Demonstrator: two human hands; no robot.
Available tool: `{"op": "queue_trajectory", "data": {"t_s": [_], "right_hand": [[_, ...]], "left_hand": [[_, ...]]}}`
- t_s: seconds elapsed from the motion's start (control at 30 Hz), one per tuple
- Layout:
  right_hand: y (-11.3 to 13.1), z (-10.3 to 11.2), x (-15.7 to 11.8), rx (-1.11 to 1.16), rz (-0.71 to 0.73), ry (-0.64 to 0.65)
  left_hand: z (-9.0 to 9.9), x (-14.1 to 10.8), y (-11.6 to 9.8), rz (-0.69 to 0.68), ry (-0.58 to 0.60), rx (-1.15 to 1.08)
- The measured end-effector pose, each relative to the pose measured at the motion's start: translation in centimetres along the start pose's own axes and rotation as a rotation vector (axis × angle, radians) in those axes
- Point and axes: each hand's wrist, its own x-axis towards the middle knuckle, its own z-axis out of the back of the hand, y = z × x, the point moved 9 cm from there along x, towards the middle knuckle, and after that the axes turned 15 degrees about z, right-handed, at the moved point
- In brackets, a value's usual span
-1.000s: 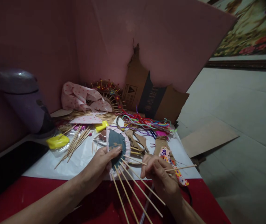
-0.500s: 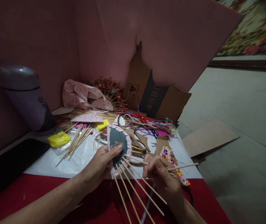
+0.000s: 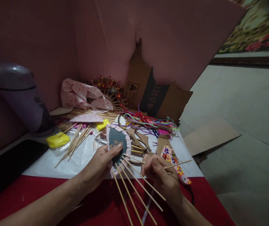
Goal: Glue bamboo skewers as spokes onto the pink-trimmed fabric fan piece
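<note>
A half-round piece of dark blue cardboard (image 3: pixel 116 135), edged with folded pink fabric, is gripped by my left hand (image 3: pixel 98 168), its thumb pressed on the face. Several thin bamboo sticks (image 3: pixel 134 189) fan out from the curved edge toward me. Pinched in my right hand (image 3: pixel 161 174) is another bamboo stick (image 3: pixel 181 163); its near end meets the rim beside the others, though the exact contact is hard to see. Just right of that hand lies a flowered strip (image 3: pixel 183 175). Scissors handles (image 3: pixel 144 145) show behind the cardboard.
Loose bamboo sticks (image 3: pixel 75 144) and a yellow clay packet (image 3: pixel 57 141) lie to the left, near a black phone (image 3: pixel 16 164) and a purple tumbler (image 3: pixel 23 103). Colourful yarn (image 3: pixel 148 119) and torn cardboard (image 3: pixel 158 94) are at the back. Polka-dot fabric (image 3: pixel 78 94) sits behind.
The view has shifted slightly. My right hand and its stick have moved a little left toward the cardboard rim; my left hand keeps the same hold.
</note>
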Motion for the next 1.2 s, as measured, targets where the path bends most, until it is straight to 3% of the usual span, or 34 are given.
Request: {"op": "queue_trajectory", "data": {"t_s": [0.77, 1.07, 1.2], "right_hand": [[-1.1, -0.2, -0.2, 0.031, -0.092, 0.008], [-0.4, 2.3, 0.1, 0.052, -0.065, -0.261], [-0.2, 2.7, 0.1, 0.018, -0.007, -0.277]], "left_hand": [[1.7, 0.1, -0.4, -0.044, -0.175, 0.08], [3.1, 0.0, -1.3, -0.056, -0.288, 0.001], [3.4, 0.1, -1.5, -0.064, -0.317, -0.012]]}}
